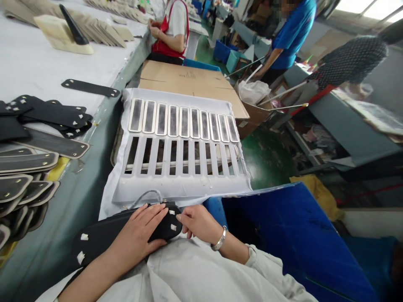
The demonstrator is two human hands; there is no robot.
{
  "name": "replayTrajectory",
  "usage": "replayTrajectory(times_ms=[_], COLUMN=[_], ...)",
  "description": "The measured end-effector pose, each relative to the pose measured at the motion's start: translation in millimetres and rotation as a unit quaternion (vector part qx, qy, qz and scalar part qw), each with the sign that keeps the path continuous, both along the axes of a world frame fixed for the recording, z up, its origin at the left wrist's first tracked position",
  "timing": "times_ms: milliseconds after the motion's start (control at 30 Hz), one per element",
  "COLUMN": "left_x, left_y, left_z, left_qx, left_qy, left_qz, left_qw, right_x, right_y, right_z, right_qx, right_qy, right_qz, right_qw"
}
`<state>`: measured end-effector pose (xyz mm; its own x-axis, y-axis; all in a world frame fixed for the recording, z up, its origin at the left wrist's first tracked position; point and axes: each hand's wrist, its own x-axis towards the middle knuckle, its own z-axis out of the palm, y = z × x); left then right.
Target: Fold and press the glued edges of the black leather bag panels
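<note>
At the upper left of the frame, a black cone [73, 26] and a cream block [52, 32] sit together near fanned beige pieces [105, 33]. Brown cardboard [189, 79] lies upper centre, below a person in a red apron [174, 35]. Lower right stands a blue bin [283, 235]; beyond it, something yellow [317, 197], possibly a bag.

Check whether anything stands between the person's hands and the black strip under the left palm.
Nothing visible does: the left hand lies directly on the black strip, and the right hand is at its near-right end, with no object between.
</note>
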<state>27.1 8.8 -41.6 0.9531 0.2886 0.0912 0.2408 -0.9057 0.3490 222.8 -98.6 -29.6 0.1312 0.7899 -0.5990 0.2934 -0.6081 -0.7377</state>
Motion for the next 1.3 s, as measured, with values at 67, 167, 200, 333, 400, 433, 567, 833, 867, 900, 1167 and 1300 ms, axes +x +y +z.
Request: replayTrajectory(times_ms=[67, 167, 200, 333, 400, 433, 567, 833, 867, 900, 1167, 1300], left_x=[1, 2, 2, 2, 3, 3, 10, 17, 17, 16, 20, 22], left_y=[-1, -3, -3, -2, -2, -2, -9, -21, -21, -21, -27, -29], left_z=[1.4, 3.1, 3.5, 4.9, 5.9, 6.5, 8.5, 8.6, 8.1, 7.4, 8.4, 11.6], left_qx=[-0.005, -0.014, -0.016, -0.011, -0.007, -0.005, -0.002, -0.012, -0.018, -0.025, -0.061, -0.059], left_qy=[0.002, 0.001, 0.001, 0.013, 0.022, 0.023, 0.004, 0.007, 0.006, 0.003, 0.005, 0.03], left_qz=[0.002, 0.001, 0.0, -0.005, -0.007, -0.008, 0.003, 0.032, 0.036, 0.039, 0.07, 0.073], left_qw=[1.0, 1.0, 1.0, 1.0, 1.0, 1.0, 1.0, 0.999, 0.999, 0.999, 0.996, 0.995], right_x=[1, 2, 2, 4, 5, 6, 11, 19, 18, 17, 8, 6], right_y=[0, 0, 0, 3, 5, 7, 12, 7, 6, 4, -3, -8], right_z=[-0.1, 1.3, 2.2, 8.0, 11.6, 13.2, 14.0, -3.5, -5.7, -7.9, -13.1, -3.4], right_qx=[0.004, 0.004, 0.003, 0.01, 0.02, 0.023, 0.02, -0.008, -0.006, 0.0, 0.053, 0.181], right_qy=[-0.008, -0.021, -0.026, -0.054, -0.068, -0.074, -0.08, 0.063, 0.071, 0.072, -0.052, -0.202], right_qz=[0.004, 0.017, 0.022, 0.045, 0.064, 0.073, 0.092, 0.05, 0.042, 0.033, 0.045, 0.05], right_qw=[1.0, 1.0, 0.999, 0.997, 0.995, 0.994, 0.992, 0.997, 0.997, 0.997, 0.996, 0.961])
